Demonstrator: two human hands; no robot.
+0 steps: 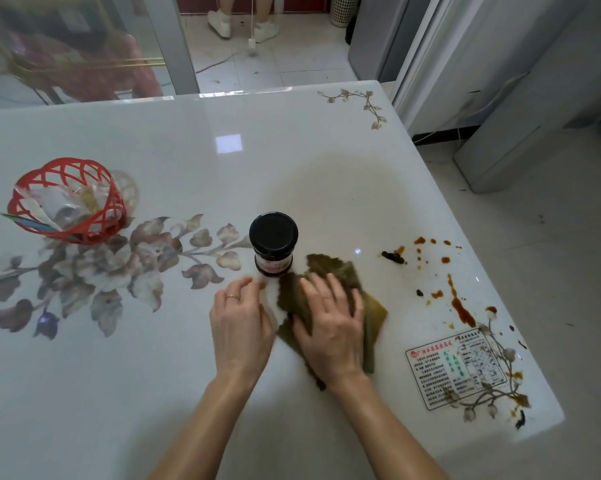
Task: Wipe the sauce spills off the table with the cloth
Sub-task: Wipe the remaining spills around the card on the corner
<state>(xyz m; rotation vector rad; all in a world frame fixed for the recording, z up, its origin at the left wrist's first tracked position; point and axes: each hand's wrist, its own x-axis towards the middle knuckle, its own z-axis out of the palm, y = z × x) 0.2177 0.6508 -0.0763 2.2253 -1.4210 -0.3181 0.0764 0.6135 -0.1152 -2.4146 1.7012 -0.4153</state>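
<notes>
Right hand: fingers spread, pressed flat on the crumpled olive-green cloth, toward the near right of the glossy white floral-printed table.
Left hand: loosely curled, holding nothing, just beside the cloth (a ring on one finger).
Brown-orange sauce spills: right of the cloth, apart from it, above a printed white label.
Black-lidded glass jar: upright, just beyond both hands.
Red plastic lattice basket: far left, holding wrappers.

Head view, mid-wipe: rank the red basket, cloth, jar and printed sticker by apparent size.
1. red basket and cloth: about alike; the right hand covers part of the cloth.
2. printed sticker.
3. jar.
</notes>
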